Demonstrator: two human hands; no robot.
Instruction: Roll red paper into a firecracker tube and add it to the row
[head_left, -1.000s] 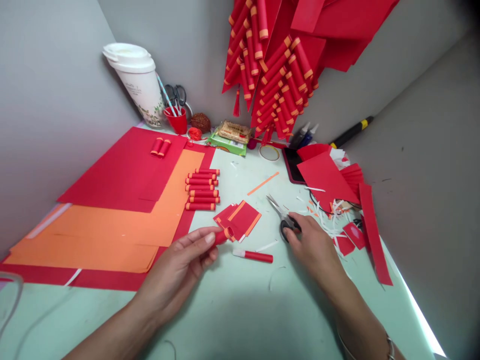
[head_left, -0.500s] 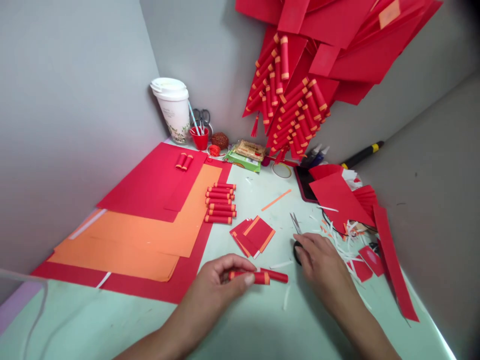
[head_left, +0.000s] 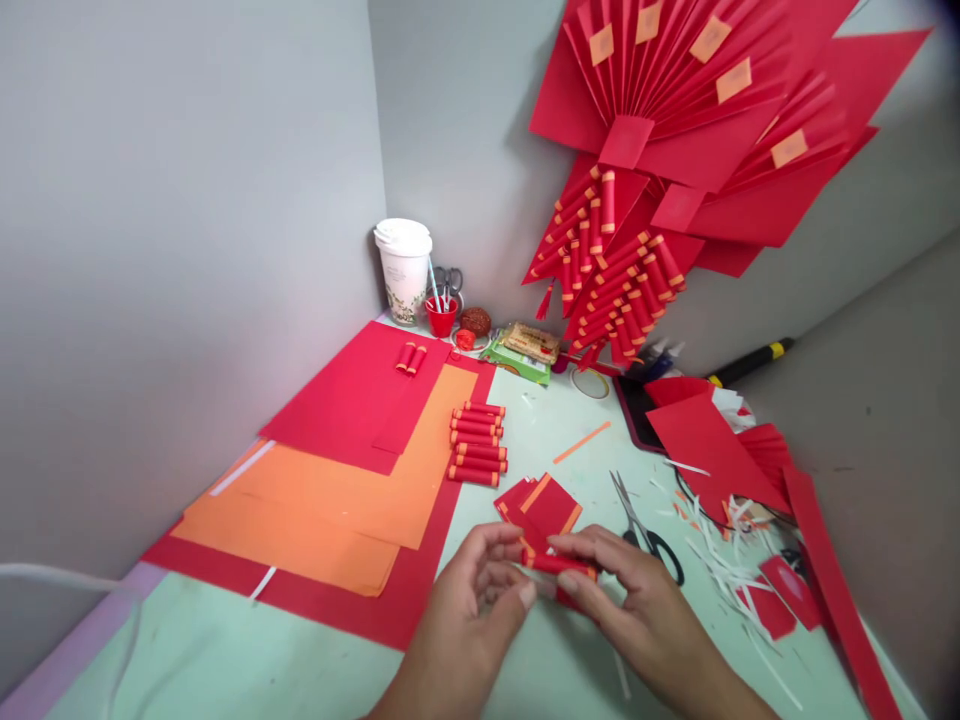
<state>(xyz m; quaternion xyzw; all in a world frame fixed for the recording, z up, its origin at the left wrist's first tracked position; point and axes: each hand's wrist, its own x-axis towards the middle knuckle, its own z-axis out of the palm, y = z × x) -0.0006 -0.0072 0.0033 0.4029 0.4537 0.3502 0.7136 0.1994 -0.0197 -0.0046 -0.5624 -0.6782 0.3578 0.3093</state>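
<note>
Both hands meet low in the middle of the view over the pale green table [head_left: 525, 420]. My left hand [head_left: 469, 615] and my right hand [head_left: 637, 610] pinch a small red paper roll with orange end bands [head_left: 559, 566] between their fingertips. Just beyond the fingers lies a small stack of red paper cards with orange strips [head_left: 544, 505]. Scissors [head_left: 645, 528] lie flat on the table right of my right hand, untouched. A pile of finished red rolls [head_left: 478, 443] sits further back.
Large red and orange paper sheets [head_left: 337, 500] cover the table's left side. A paper cup [head_left: 405, 270], a red pot with scissors [head_left: 441, 312] and snacks stand in the corner. Red paper scraps and white trimmings [head_left: 731, 520] lie at right. A red paper fan decoration [head_left: 675, 150] hangs on the wall.
My right hand left the scissors and came over to the roll, so both hands grip it now. The view has tilted up and shifted, showing more of the wall decoration.
</note>
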